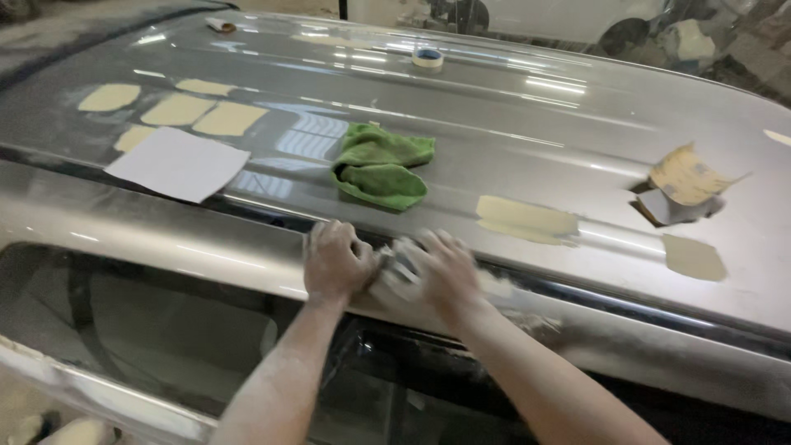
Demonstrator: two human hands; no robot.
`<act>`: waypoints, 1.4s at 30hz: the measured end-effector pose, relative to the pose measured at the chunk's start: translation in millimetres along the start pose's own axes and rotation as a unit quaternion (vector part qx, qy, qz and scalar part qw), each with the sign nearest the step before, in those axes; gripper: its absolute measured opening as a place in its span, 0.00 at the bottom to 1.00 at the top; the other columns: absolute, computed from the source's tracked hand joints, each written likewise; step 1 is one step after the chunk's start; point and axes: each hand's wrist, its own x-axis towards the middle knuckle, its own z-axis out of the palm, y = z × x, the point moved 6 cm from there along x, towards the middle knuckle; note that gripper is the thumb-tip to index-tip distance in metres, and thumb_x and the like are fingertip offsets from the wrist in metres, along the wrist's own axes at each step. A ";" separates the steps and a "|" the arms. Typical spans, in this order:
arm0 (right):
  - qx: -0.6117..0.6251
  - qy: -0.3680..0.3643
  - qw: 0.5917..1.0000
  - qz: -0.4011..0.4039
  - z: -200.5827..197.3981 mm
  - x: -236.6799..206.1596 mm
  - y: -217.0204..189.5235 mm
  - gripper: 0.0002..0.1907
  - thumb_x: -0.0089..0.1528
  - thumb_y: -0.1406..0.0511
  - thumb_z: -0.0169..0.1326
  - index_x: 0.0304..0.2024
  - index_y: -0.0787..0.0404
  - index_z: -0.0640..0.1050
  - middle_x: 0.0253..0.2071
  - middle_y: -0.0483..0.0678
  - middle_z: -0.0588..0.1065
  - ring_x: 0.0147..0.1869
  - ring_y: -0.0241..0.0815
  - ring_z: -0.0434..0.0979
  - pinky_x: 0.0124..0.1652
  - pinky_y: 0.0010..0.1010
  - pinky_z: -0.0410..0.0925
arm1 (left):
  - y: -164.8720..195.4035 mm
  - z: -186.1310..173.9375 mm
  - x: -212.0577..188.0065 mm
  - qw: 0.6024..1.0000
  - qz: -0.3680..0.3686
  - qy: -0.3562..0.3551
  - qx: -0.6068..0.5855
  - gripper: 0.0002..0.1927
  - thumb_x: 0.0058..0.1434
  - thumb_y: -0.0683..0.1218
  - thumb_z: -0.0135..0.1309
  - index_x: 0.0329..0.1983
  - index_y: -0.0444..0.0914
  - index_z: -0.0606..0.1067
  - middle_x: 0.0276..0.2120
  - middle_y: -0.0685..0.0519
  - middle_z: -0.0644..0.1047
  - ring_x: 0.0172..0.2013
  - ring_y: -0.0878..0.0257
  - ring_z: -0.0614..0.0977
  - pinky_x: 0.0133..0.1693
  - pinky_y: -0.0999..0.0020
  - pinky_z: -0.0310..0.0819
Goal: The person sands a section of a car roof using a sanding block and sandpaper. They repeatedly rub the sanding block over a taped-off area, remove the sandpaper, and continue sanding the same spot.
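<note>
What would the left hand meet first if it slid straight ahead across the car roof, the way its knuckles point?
Probably the green cloth: it lies just beyond the left hand on the grey car roof, slightly to the right, so it might just miss.

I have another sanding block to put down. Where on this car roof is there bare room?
The widest bare patch lies between the green cloth and the torn sandpaper, behind the filler patch. Another lies between the cloth and the tape roll. It is crowded at far left, around the white sheet, and at the edge where both hands rub.
</note>
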 end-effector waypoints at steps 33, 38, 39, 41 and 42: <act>0.500 -0.062 0.651 0.568 -99.0 -194.7 196.0 0.32 0.62 0.44 0.50 0.57 0.60 0.77 0.47 0.58 0.79 0.45 0.51 0.80 0.37 0.44 0.74 | -4.6 0.1 -2.5 1.000 0.000 0.002 0.007 0.06 0.58 0.45 0.52 0.27 0.38 0.74 0.34 0.48 0.77 0.44 0.49 0.77 0.53 0.51 0.68; 0.881 -0.009 0.417 0.222 -114.4 -210.6 187.3 0.31 0.78 0.47 0.47 0.60 0.73 0.73 0.46 0.68 0.77 0.42 0.59 0.82 0.33 0.44 0.78 | 22.5 -4.2 -26.7 0.999 0.002 0.043 0.011 0.10 0.64 0.47 0.49 0.41 0.37 0.76 0.43 0.44 0.78 0.53 0.46 0.77 0.63 0.47 0.65; 0.890 -0.014 0.412 0.193 -115.5 -214.9 183.5 0.30 0.79 0.49 0.46 0.59 0.74 0.73 0.47 0.68 0.77 0.43 0.60 0.82 0.35 0.44 0.78 | 39.0 -3.1 -39.0 0.997 0.026 0.060 0.046 0.18 0.64 0.51 0.48 0.50 0.35 0.74 0.51 0.41 0.76 0.59 0.43 0.73 0.65 0.45 0.61; 0.884 -0.006 0.423 0.201 -115.0 -222.7 179.5 0.31 0.77 0.48 0.46 0.61 0.72 0.72 0.47 0.67 0.76 0.45 0.58 0.81 0.39 0.44 0.78 | 78.8 8.0 -69.9 0.994 0.069 0.045 0.076 0.30 0.67 0.58 0.43 0.62 0.32 0.69 0.64 0.35 0.69 0.69 0.39 0.65 0.69 0.44 0.53; 0.867 0.008 0.440 0.232 -114.1 -226.5 179.8 0.33 0.73 0.47 0.47 0.63 0.70 0.71 0.47 0.64 0.76 0.46 0.56 0.80 0.41 0.44 0.77 | 98.9 16.6 -81.9 0.993 0.090 0.019 0.072 0.35 0.69 0.63 0.40 0.66 0.31 0.66 0.69 0.32 0.64 0.71 0.39 0.61 0.70 0.45 0.50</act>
